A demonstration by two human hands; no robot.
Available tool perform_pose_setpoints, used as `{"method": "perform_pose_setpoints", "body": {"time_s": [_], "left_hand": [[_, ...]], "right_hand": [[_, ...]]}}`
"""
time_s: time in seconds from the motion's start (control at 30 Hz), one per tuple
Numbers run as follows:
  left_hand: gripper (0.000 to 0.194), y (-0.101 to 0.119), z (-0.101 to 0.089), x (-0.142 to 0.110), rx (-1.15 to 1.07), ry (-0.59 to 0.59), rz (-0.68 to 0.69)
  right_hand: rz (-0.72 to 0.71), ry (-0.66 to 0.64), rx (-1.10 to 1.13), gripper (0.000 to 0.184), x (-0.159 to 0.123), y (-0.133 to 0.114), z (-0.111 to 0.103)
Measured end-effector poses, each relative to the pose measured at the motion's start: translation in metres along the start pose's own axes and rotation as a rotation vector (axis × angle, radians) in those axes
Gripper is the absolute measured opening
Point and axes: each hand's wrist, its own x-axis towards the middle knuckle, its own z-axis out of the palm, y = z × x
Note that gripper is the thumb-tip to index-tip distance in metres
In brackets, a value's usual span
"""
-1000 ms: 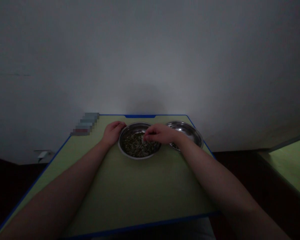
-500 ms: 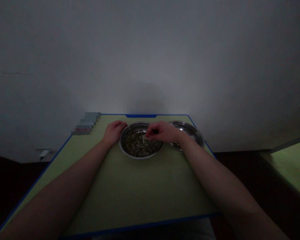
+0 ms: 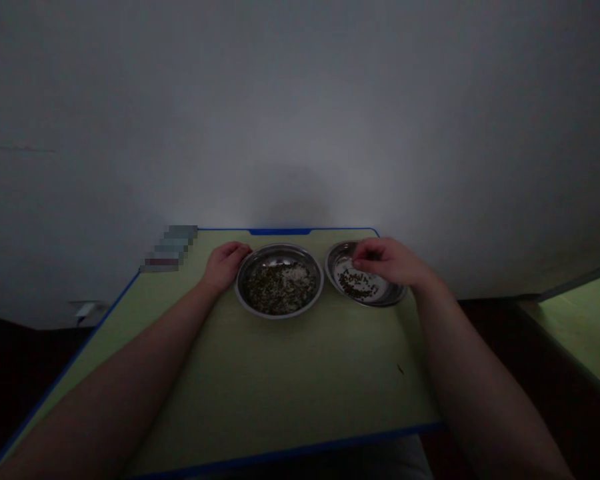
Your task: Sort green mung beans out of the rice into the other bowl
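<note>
Curving over one of two steel plates (image 3: 329, 267), right hand (image 3: 387, 261) grip unclear; left hand (image 3: 224, 265) open.

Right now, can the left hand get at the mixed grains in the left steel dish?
Probably yes: the left hand rests by the rim of the steel dish holding the mixed grains, with nothing between; the right hand is over the other dish.
</note>
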Motion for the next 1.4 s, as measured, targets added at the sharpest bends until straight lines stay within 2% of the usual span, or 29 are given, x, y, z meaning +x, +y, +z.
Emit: {"method": "perform_pose_setpoints", "body": {"time_s": [0.13,0.3,0.5,0.63,0.8,0.97,1.07,1.23,1.4], "left_hand": [[0.033,-0.003,-0.002,0.001,-0.004,-0.016,-0.002],[0.037,-0.006,-0.003,0.002,0.002,-0.021,0.044],[0.041,-0.005,-0.003,0.001,0.014,-0.024,0.046],[0.038,-0.002,-0.002,-0.001,0.004,-0.017,0.022],[0.029,0.003,-0.001,-0.002,0.011,-0.009,0.012],[0.024,0.004,0.000,-0.002,0.016,0.007,0.002],[0.024,0.002,0.000,-0.001,0.009,0.000,0.008],[0.027,0.001,0.000,0.000,0.035,-0.015,0.036],[0.025,0.004,0.000,-0.002,0.032,-0.001,0.033]], "right_hand": [[0.066,0.044,-0.027,0.035,-0.008,0.012,-0.018],[0.070,0.098,-0.051,0.034,-0.005,0.016,-0.018],[0.031,0.017,-0.156,0.018,0.002,-0.003,0.008],[-0.083,-0.078,-0.312,0.009,0.011,-0.023,0.034],[-0.187,-0.257,-0.530,0.016,0.032,-0.051,0.066],[-0.189,-0.415,-0.766,0.019,0.054,-0.073,0.090],[-0.184,-0.440,-0.832,0.025,0.061,-0.077,0.099],[-0.146,-0.475,-0.880,0.030,0.067,-0.070,0.110],[-0.162,-0.446,-0.820,0.025,0.066,-0.067,0.106]]}}
